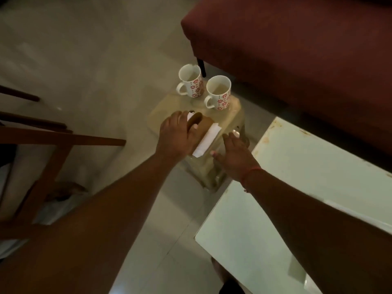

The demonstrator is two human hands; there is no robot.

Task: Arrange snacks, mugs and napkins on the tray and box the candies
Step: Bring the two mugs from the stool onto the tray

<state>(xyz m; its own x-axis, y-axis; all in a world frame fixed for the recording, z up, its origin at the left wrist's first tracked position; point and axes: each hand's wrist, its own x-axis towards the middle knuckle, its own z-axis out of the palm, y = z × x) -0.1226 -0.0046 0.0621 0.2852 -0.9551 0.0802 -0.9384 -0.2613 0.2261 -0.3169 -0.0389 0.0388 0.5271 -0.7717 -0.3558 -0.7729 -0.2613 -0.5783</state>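
Note:
Two white mugs with red flower prints, one (190, 80) behind the other (219, 91), stand at the far end of a small beige plastic stool (234, 112). At the stool's near end lies a brown napkin holder with white napkins (206, 139). My left hand (177, 135) grips the holder from the left, fingers curled over its brown top. My right hand (234, 153) hovers just right of the napkins, fingers spread and holding nothing. No tray, snacks or candies are in view.
A white glass-topped table (307, 177) fills the right foreground. A maroon sofa (297, 49) stands behind the stool. Wooden chair legs (53, 141) cross the left side. Pale tiled floor (95, 60) lies all around.

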